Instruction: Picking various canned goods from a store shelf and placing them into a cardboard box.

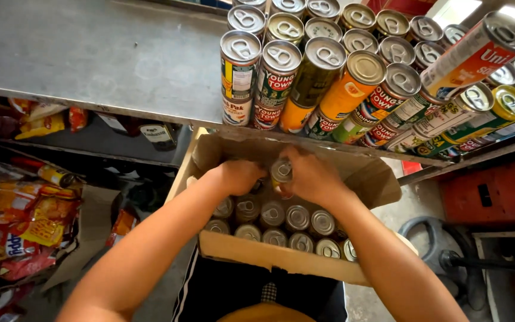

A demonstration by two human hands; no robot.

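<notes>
A cardboard box (281,253) sits below the front edge of a metal shelf (90,59), with rows of cans (287,226) inside it. Stacked cans (329,71) stand on the shelf's right part, behind the box. Snack packets (25,232) lie to the box's left, and a hose (430,244) on the floor to its right.

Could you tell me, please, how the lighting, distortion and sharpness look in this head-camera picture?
Head view: wide-angle distortion makes the stacked cans fan outward and bends the metal shelf edge; daylight blows out the top right corner; the space under the shelf lies in shadow; the hands in the cardboard box look slightly soft.
</notes>
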